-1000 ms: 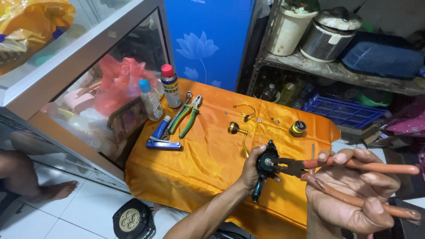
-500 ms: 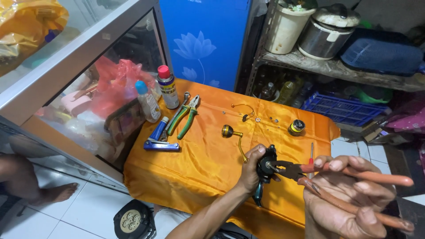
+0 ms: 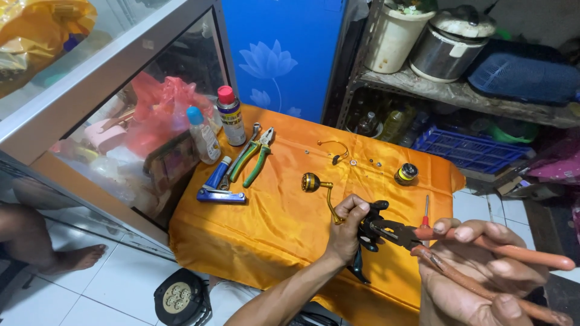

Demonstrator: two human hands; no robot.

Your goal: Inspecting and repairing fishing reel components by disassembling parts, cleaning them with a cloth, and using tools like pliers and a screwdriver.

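My left hand [image 3: 347,229] grips a black fishing reel body [image 3: 370,232] above the near right part of an orange-covered table [image 3: 284,217]. In my right hand [image 3: 477,271] are orange-handled pliers [image 3: 483,253], whose dark jaws bite on the reel. A gold-knobbed crank handle [image 3: 320,187] sticks out from the reel toward the table's middle. A small red-handled screwdriver [image 3: 425,212] lies just behind the pliers' jaws.
On the cloth lie green-handled pliers [image 3: 257,160], a blue tube and blue tool [image 3: 216,184], a spray can [image 3: 231,116], a small bottle [image 3: 202,136], a gold spool [image 3: 406,174], a wire bail and small screws [image 3: 356,160]. Glass cabinet left, metal shelf behind, cable reel [image 3: 180,297] on the floor.
Both hands with the reel and pliers stay together and shift only slightly; the view has drifted a little. The grip looks unchanged.
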